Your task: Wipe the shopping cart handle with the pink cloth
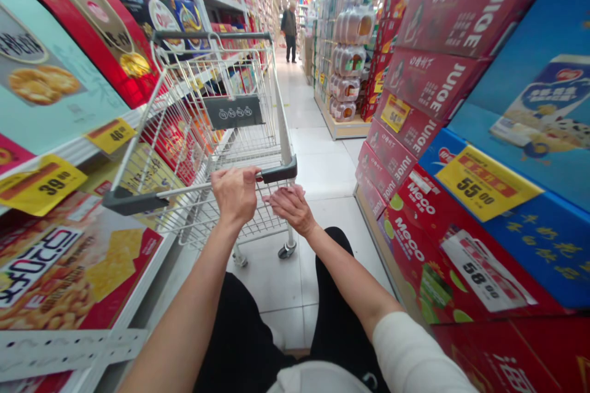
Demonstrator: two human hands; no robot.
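A wire shopping cart (pixel 235 153) stands right in front of me, turned slightly to the left, and its basket looks bare. My left hand (pixel 235 195) is wrapped round the handlebar (pixel 188 189), near its right end. Just below that end, my right hand (pixel 294 207) is held with its fingers stretched out and slightly blurred. It grips nothing, and I cannot tell whether it touches the cart. A dark plate with small round symbols (pixel 233 112) hangs inside the cart, and a black caster (pixel 286 250) shows under its right side.
Shelves of boxed snacks with yellow price tags (pixel 43 185) run close along the left. Stacked red drink cartons (pixel 433 73) and blue boxes (pixel 530 129) line the right. Shrink-wrapped bottles (pixel 348 67) stand on a low pallet further on. A person (pixel 289 31) stands down the tiled aisle (pixel 299 110).
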